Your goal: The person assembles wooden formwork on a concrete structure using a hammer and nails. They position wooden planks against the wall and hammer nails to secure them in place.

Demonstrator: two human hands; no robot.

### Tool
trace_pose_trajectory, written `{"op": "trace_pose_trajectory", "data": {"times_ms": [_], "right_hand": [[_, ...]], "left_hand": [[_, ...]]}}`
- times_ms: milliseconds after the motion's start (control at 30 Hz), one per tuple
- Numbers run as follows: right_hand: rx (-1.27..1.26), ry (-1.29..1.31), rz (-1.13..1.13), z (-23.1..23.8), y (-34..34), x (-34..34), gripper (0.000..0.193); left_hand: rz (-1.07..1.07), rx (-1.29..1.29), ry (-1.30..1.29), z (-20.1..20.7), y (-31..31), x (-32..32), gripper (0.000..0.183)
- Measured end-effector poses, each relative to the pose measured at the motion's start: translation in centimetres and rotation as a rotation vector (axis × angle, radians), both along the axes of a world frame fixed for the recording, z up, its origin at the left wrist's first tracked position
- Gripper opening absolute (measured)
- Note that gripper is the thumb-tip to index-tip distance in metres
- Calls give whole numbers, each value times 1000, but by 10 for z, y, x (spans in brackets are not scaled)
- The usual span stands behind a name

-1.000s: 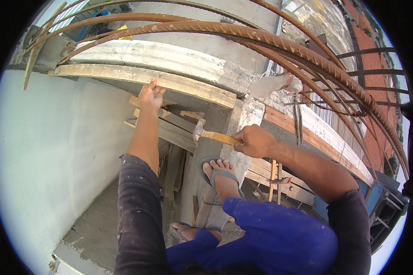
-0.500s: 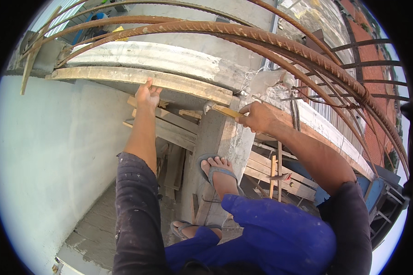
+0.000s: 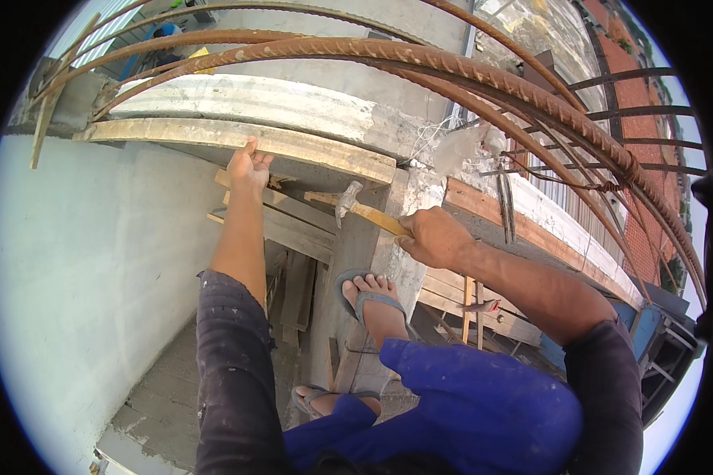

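Observation:
A long wooden plank lies along the edge of a white-smeared concrete ledge. My left hand grips the plank's near edge, a finger reaching up onto its face. In my right hand is a hammer, the fingers wrapped round its yellowish wooden handle. The hammer's grey metal head points left, just below the plank's right end and apart from it. Beneath the hammer runs a concrete beam, where my sandalled foot stands.
Thick rusty rebars arch across the space beyond my hands. A smooth pale wall rises at the left. Wooden boards lie lower down behind my left forearm. To the right, a reddish board runs beside another ledge.
My right hand has come down and slightly left, drawing the hammer head away from the plank's end. My left hand stays at the same spot on the plank.

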State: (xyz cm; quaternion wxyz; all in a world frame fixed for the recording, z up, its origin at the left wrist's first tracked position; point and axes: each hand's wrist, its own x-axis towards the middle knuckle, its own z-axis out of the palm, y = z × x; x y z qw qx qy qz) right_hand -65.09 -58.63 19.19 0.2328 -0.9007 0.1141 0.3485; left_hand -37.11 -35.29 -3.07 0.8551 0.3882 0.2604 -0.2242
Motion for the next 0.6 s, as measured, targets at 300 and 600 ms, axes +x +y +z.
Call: {"op": "trace_pose_trajectory", "data": {"times_ms": [300,600], "right_hand": [[-99,-86,-40,-10,5,-11,32],[-44,189,-128,21,-4,20,36]], "left_hand": [[72,2,35,13,-5,-5,39],[62,83,74,6,-3,1,40]]}}
